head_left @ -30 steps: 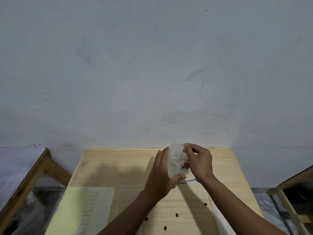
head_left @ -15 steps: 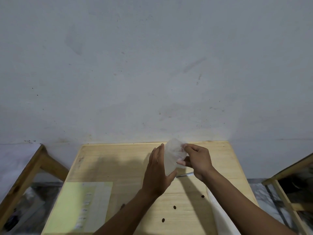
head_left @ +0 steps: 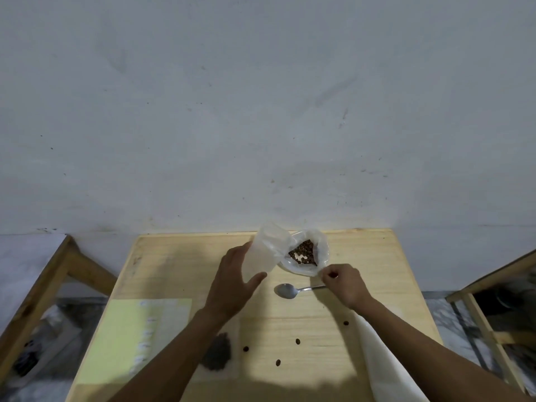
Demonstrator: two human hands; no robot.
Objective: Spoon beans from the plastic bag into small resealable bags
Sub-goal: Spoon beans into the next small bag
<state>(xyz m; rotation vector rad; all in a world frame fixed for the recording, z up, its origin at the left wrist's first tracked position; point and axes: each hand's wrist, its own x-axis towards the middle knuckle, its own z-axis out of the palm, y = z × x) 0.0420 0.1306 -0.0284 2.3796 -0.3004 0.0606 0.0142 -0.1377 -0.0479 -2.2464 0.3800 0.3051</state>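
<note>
Left hand (head_left: 232, 285): thumb and fingers curled round an empty small bag (head_left: 265, 250), held upright above the surface (head_left: 377, 271).
Right hand (head_left: 345, 282): fingers curled, apparently pinching the spoon (head_left: 287, 290) handle; blurred.
Bean bag (head_left: 307, 253): open, just beyond the right hand.
Writing: sheet (head_left: 130, 338) left of the left hand, marks unreadable.
Change: right hand has left the small bag; bean bag and spoon bowl now uncovered.
</note>
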